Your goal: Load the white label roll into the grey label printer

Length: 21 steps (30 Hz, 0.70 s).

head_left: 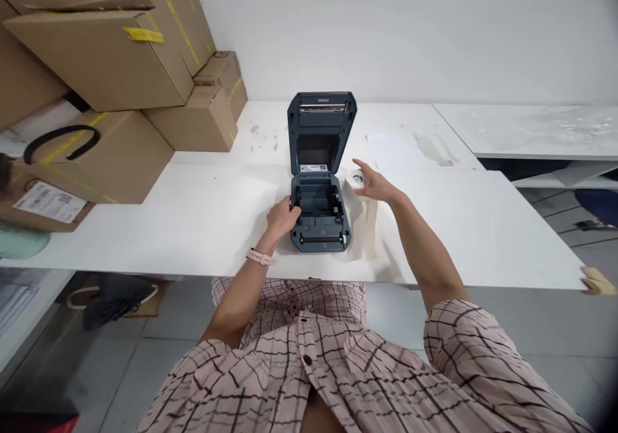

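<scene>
A dark grey label printer [321,246] stands on the white table with its lid [322,134] raised. Its inner compartment shows no roll inside. My left hand [282,219] grips the printer's left side, thumb over the edge of the base. Right of the printer is a white label roll [356,179], with a strip of pale backing paper [369,230] lying on the table towards me. Around the roll, my right hand [376,184] is spread, thumb on the near side and fingers on the far side; whether it touches the roll is unclear.
Cardboard boxes [197,118] are stacked at the left, one with a black strap-like loop [62,140]. Transparent plastic film [555,127] lies at the far right. The table's front edge [434,285] runs close to my body. Behind the table rises a white wall [400,34].
</scene>
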{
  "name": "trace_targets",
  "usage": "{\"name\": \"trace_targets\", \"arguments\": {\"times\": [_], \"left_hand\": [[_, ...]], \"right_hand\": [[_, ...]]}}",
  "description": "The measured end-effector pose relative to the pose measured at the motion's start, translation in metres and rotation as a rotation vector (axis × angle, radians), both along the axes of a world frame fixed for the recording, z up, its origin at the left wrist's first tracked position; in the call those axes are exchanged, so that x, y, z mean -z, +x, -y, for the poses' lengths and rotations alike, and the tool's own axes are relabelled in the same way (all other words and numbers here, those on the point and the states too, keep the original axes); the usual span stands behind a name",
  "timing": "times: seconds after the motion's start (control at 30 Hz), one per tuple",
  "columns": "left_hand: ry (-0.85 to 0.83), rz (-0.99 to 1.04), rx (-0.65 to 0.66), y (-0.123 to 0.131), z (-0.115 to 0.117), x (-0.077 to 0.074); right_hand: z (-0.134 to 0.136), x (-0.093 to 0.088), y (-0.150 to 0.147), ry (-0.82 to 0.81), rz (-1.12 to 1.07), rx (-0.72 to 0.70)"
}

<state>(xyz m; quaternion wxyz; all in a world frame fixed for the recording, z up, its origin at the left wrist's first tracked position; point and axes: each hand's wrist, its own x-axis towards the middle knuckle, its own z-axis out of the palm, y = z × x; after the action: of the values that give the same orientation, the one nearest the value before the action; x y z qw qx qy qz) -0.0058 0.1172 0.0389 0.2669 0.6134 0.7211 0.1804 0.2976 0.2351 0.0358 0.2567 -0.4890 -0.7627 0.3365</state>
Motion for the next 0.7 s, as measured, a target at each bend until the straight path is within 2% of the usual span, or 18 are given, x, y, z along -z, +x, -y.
{"name": "trace_targets", "arguments": {"times": [0.1,0.17,0.23,0.37,0.43,0.5,0.57,0.63,0.7], "left_hand": [[0.006,0.005,0.004,-0.001,0.000,0.001],[0.002,0.013,0.003,-0.001,0.001,0.000],[0.003,0.017,-0.001,0.000,0.002,-0.001],[0.013,0.045,-0.016,0.001,0.003,0.000],[0.028,0.105,-0.011,0.000,0.004,0.003],[0.038,0.171,-0.006,-0.002,0.004,0.007],[0.035,0.213,-0.003,-0.004,0.004,0.009],[0.030,0.232,0.001,-0.004,0.004,0.010],[0.032,0.243,-0.004,-0.004,0.004,0.011]], "right_hand": [[0.010,0.007,0.032,-0.121,-0.247,0.024],[0.018,0.015,0.055,-0.148,-0.406,0.115],[0.026,0.026,0.069,-0.171,-0.476,0.202],[0.043,0.048,0.061,-0.340,-0.457,0.159],[0.052,0.048,0.049,-0.340,-0.513,0.133],[0.062,0.036,0.038,-0.276,-0.613,0.137],[0.072,0.013,0.024,-0.209,-0.671,0.106],[0.079,-0.017,0.003,-0.155,-0.594,-0.028],[0.080,-0.044,-0.027,-0.070,-0.376,-0.231]]}}
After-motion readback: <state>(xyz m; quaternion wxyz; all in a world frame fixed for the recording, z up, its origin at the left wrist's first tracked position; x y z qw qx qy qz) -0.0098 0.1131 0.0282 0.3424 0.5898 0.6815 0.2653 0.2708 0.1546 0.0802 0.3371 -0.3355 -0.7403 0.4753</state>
